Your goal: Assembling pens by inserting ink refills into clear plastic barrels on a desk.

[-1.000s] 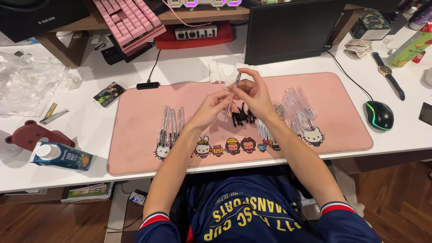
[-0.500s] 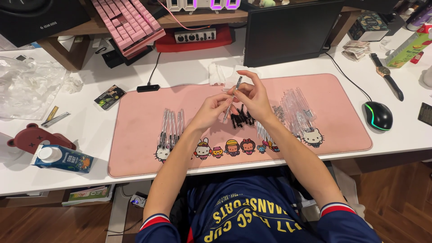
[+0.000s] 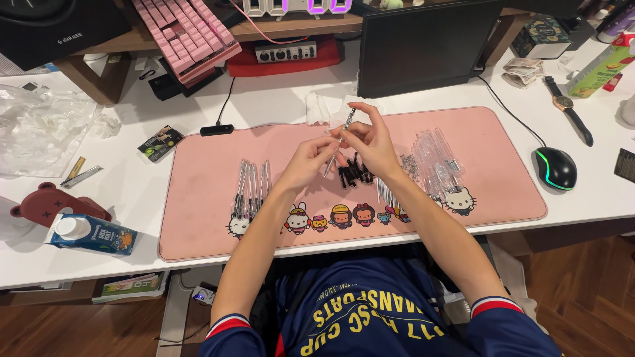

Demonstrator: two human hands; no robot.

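White surface (image 3: 278, 106) spread wide, and on it the big pink mat (image 3: 198, 192) with its row of cartoon figures along the near edge — that's the workbench here. To the left of the mat's middle lies a neat row of finished-looking pens (image 3: 250, 188); to the right a heap of clear barrels (image 3: 436, 155); between them, near the wrists, a small cluster of black pen parts (image 3: 356, 174). Both hands are up over the mat's centre: the left hand (image 3: 309, 157) and the right hand (image 3: 370, 142) meet on one pen (image 3: 341, 137), which tilts from lower left up to the far right, held clear above the mat. Left fingers pinched closed around its lower end, right fingers clamped on the upper stretch. By the look of it this is the fitting step, a piece being seated or twisted into the barrel — that calls for keeping the two ends in line and a steady twist or push. The pen itself: slim, transparent body, a dark core inside, tip details too small to tell
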